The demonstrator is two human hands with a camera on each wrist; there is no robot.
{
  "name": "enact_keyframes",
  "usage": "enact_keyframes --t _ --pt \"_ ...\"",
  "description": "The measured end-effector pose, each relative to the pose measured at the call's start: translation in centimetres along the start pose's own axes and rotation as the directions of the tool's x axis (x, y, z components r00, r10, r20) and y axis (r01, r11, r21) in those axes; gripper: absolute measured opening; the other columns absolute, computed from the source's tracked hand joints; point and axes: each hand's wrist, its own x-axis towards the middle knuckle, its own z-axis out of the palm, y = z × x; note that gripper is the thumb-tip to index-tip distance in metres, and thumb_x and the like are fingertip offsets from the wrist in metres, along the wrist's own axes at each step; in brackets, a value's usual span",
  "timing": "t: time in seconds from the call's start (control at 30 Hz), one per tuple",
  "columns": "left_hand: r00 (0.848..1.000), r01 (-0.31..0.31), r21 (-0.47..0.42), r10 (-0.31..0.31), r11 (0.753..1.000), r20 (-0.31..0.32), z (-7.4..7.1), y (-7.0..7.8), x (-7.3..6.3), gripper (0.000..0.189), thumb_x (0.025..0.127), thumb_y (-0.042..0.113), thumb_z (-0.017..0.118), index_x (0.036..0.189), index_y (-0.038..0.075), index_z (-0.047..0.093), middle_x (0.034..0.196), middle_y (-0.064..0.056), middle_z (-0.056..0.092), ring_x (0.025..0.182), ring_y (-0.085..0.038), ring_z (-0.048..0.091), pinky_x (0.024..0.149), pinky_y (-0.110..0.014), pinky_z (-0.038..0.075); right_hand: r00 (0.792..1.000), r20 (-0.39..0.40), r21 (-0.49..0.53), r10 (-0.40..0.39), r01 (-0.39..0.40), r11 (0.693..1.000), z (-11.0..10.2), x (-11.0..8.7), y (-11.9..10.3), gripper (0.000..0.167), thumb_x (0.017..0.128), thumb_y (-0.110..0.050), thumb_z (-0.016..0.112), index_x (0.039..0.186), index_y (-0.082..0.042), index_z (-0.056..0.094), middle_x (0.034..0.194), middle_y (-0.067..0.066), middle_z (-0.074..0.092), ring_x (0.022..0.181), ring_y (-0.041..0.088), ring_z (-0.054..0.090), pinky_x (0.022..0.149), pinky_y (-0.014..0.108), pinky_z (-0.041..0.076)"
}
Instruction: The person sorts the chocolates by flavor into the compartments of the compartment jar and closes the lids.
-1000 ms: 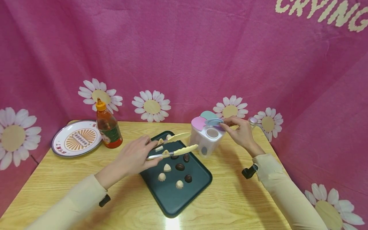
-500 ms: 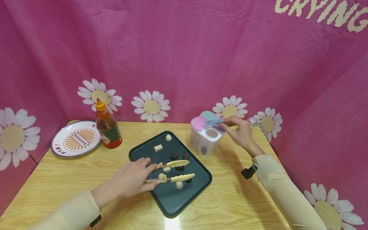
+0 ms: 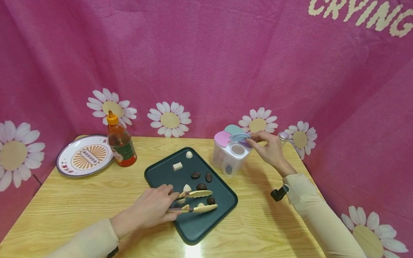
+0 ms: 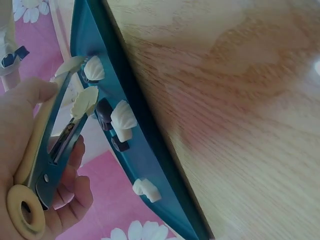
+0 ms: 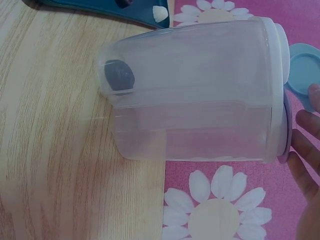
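My left hand [image 3: 151, 206] grips a pair of tongs [image 3: 200, 194] low over the dark green tray [image 3: 196, 231]. The cream tips stand apart above a white chocolate, partly hidden between them, beside a dark swirled chocolate [image 3: 210, 200]. In the left wrist view a white shell-shaped chocolate [image 4: 94, 68] shows close to the tips. Thumb and fingers of my right hand [image 3: 271, 148] pinch the raised blue flap lid [image 3: 240, 137] of a clear container [image 3: 222, 161]. The round opening beneath it is uncovered. One dark chocolate [image 5: 119, 76] lies at the container's bottom.
Several more white and dark chocolates, among them a white bar [image 3: 177, 166], lie on the tray. A sauce bottle [image 3: 122, 145] and a white patterned plate [image 3: 86, 156] stand at the back left. Behind the right hand is a small pale-capped jar [image 3: 283, 136].
My left hand has drawn the tongs from the tray's upper part toward its near part, over the white and dark chocolates. The right hand stays on the blue lid.
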Motion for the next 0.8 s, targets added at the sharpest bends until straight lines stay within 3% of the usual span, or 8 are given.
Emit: enact_keyframes --t 0.4,0.53,0.8 --pt "0.999 -0.018 -0.002 0.018 1.0 -0.047 0.0 0.6 0.6 0.038 0.094 0.047 0.075 0.113 0.014 0.078 0.08 0.003 0.053 0.066 -0.01 0.04 0.051 -0.021 0.031 1.0 0.006 0.004 0.005 -0.005 1.0 0.0 -0.1 0.2 0.013 0.086 -0.002 0.085 0.098 -0.005 0.081 0.091 0.011 0.081 0.082 -0.011 0.066 0.076 0.009 0.054" --pt "0.995 -0.033 0.003 0.033 0.999 -0.091 -0.1 0.5 0.5 0.036 0.093 0.045 0.076 0.112 0.014 0.078 0.08 0.003 0.054 0.065 -0.009 0.04 0.05 -0.021 0.03 1.0 0.008 0.003 0.0 0.0 1.0 0.0 -0.1 0.2 0.013 0.086 -0.003 0.085 0.098 -0.005 0.081 0.091 0.01 0.081 0.082 -0.01 0.067 0.076 0.01 0.054" --pt "0.994 -0.004 -0.039 -0.001 0.999 -0.112 -1.9 0.0 1.4 0.044 0.093 0.046 0.078 0.121 0.012 0.078 0.089 -0.002 0.062 0.071 -0.011 0.044 0.053 -0.019 0.033 1.0 -0.002 0.01 -0.008 0.008 1.0 0.1 -0.1 0.3 0.013 0.085 -0.001 0.085 0.097 -0.005 0.081 0.09 0.011 0.081 0.081 -0.006 0.068 0.077 0.007 0.053"
